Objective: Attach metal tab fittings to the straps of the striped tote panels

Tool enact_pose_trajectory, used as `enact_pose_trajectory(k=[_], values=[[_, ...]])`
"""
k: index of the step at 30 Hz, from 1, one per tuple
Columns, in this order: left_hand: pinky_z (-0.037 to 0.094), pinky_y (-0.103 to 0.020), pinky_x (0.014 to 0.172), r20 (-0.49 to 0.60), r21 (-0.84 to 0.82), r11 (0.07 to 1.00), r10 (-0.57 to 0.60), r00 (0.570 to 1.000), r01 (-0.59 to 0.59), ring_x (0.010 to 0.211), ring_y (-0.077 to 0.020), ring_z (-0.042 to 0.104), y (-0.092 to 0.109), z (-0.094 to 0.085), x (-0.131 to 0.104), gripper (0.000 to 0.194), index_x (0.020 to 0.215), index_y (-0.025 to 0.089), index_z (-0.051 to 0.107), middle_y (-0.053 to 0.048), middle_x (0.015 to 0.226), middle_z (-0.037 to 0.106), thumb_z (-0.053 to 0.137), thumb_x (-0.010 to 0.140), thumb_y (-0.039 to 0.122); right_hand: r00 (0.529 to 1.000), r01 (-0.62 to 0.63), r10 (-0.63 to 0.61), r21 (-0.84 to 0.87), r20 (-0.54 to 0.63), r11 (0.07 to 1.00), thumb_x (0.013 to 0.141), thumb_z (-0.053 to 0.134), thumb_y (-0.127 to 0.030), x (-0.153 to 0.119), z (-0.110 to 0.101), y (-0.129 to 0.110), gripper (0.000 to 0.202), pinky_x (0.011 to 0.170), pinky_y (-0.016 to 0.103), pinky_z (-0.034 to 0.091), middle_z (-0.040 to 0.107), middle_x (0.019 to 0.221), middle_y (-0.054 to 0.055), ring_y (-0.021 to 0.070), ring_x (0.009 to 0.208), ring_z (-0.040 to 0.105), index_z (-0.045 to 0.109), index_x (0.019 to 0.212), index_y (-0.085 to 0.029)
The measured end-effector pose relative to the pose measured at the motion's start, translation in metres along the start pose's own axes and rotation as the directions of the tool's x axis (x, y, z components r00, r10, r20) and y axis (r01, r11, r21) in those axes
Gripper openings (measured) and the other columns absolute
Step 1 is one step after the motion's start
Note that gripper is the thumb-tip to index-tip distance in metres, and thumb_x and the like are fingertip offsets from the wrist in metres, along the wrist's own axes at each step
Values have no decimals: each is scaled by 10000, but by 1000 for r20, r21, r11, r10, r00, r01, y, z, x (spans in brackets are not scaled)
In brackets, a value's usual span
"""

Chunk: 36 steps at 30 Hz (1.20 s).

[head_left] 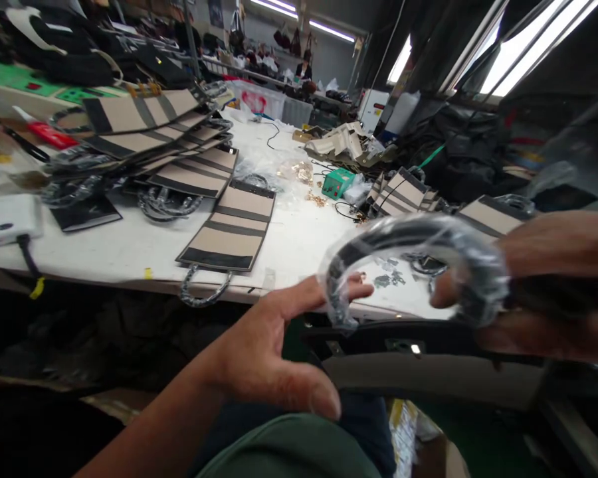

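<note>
My right hand (558, 285), at the right edge, is closed around a bag panel near its plastic-wrapped black handle (408, 232). The handle arches up above the panel's dark top edge. Below it hangs the bag panel (428, 372), beige with a black band and a small shiny metal fitting. My left hand (284, 358) is open, thumb and fingers spread, just left of the handle; its fingertips reach behind the handle's near end. Whether they touch it I cannot tell. A finished-looking beige and dark striped panel (234, 222) with a wrapped handle lies on the table's front edge.
A stack of similar panels (144, 133) covers the table's left side. Farther right are a green box-shaped device (337, 182), small gold fittings (316, 198) and more panels (401, 189). A white device with a cable (10, 216) sits at the left front. A person (303, 70) is far back.
</note>
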<state>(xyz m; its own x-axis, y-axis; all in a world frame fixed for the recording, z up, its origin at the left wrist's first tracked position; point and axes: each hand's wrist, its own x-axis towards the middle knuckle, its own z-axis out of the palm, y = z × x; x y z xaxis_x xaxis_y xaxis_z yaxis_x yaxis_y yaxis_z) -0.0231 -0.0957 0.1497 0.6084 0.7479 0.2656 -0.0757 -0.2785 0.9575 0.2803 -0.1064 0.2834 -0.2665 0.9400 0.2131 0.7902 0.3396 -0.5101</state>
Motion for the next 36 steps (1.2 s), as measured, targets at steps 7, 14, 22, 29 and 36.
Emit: enact_pose_trajectory(k=[7, 14, 22, 29, 36], values=[[454, -458, 1054, -19, 219, 955, -201, 979, 201, 1162, -326, 624, -77, 16, -32, 412, 1187, 271, 752, -62, 1197, 729, 739, 809, 433, 739, -83, -28, 133, 673, 988, 739, 812, -322, 59, 77, 7, 88, 412, 229, 374, 651, 571, -41, 113, 449, 547, 791, 758, -239], [484, -281, 735, -7, -539, 699, -562, 827, 470, 782, -201, 652, -153, 52, -34, 416, 952, 136, 781, -73, 859, 737, 797, 760, 504, 624, 200, -16, -140, 781, 970, 653, 853, -257, 114, 159, 30, 288, 546, 255, 343, 684, 666, -26, 126, 550, 525, 810, 938, -254], [513, -255, 625, -144, -816, 429, -801, 581, 389, 655, -155, 653, -205, 71, -12, 445, 841, 110, 742, -63, 759, 728, 905, 604, 449, 571, 318, 86, -316, 817, 894, 606, 887, -254, 172, 226, 61, 262, 609, 297, 361, 647, 627, -13, 154, 573, 531, 808, 855, -238], [527, -247, 621, -103, -849, 364, -826, 555, 383, 665, -149, 671, -202, 60, -3, 429, 902, 101, 753, -75, 817, 760, 914, 595, 354, 531, 274, 65, -244, 845, 930, 565, 893, -182, 189, 243, 76, 234, 635, 288, 366, 581, 519, -56, 139, 563, 520, 797, 774, -224], [535, -271, 579, -19, -874, 271, -848, 529, 403, 588, -178, 683, -195, 62, 6, 427, 868, 82, 769, -102, 756, 765, 943, 540, 294, 520, 271, 18, -185, 854, 945, 573, 892, -166, 177, 245, 77, 283, 609, 273, 341, 609, 563, -56, 131, 569, 513, 810, 831, -251]])
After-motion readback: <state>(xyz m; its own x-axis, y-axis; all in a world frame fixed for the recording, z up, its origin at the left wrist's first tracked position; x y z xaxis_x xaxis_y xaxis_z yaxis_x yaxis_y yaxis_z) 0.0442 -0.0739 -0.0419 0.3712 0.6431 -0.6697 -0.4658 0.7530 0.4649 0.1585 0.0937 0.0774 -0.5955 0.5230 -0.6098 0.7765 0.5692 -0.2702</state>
